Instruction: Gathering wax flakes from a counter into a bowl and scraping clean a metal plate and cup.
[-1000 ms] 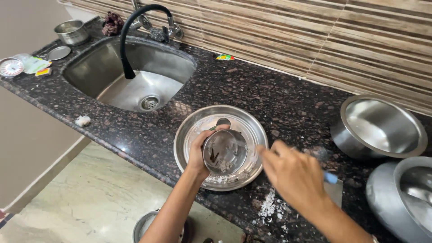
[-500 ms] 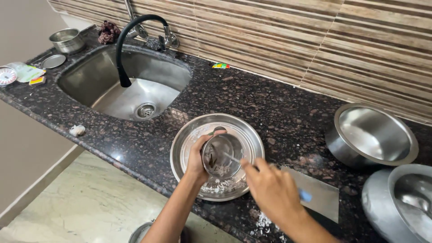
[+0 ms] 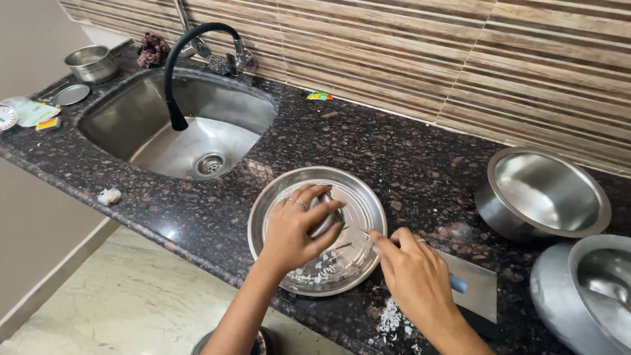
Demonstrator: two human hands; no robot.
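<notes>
A round steel plate point(image 3: 361, 197) lies on the black granite counter point(image 3: 407, 151), with white shreds in its near part. My left hand point(image 3: 296, 230) grips a small steel cup point(image 3: 323, 220) tilted over the plate, mostly hidden by my fingers. My right hand point(image 3: 414, 276) is at the plate's right rim, fingers pinched on a thin utensil point(image 3: 355, 244) that reaches toward the cup; its shape is hard to make out. Under this hand lies a flat steel scraper with a blue handle point(image 3: 473, 286).
A steel sink point(image 3: 144, 112) with a black bent faucet point(image 3: 181, 66) is at the left. Two steel bowls, one point(image 3: 545, 194) behind the other point(image 3: 585, 296), stand at the right. White scraps point(image 3: 391, 322) lie near the counter's front edge. A small pot point(image 3: 92, 62) sits far left.
My left hand has turned the cup over so its mouth faces down toward the plate. My right hand moved left to the plate's rim, uncovering the scraper.
</notes>
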